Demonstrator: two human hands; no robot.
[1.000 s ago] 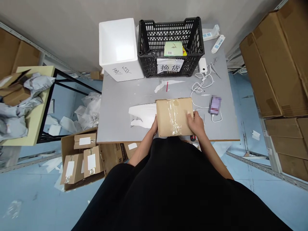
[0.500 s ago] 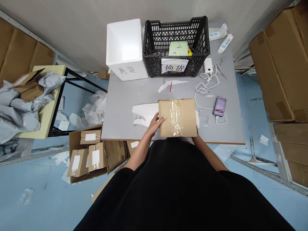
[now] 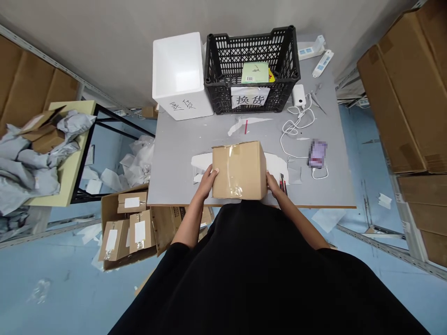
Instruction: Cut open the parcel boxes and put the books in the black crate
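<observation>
A small cardboard box (image 3: 239, 170) with clear tape across it stands on the grey table (image 3: 174, 181), near the table's front edge. My left hand (image 3: 208, 182) grips its left side. My right hand (image 3: 273, 184) presses against its right side. A black-and-red utility knife (image 3: 282, 184) lies just beyond my right hand, close to its fingers. Torn white plastic film (image 3: 201, 163) lies on the table behind and beside the box, partly hidden by it.
A black plastic crate (image 3: 251, 51) and a white foam box (image 3: 178, 77) stand at the table's far edge. A power bank (image 3: 299, 95), white cables, scissors (image 3: 317, 95) and a blurred phone (image 3: 317, 153) lie to the right. An open carton of small boxes (image 3: 127, 228) sits below the table's left front.
The box has turned from lying flat with its taped face up to showing a taller side, and it has shifted left. My right hand has come to its right side, uncovering the knife.
</observation>
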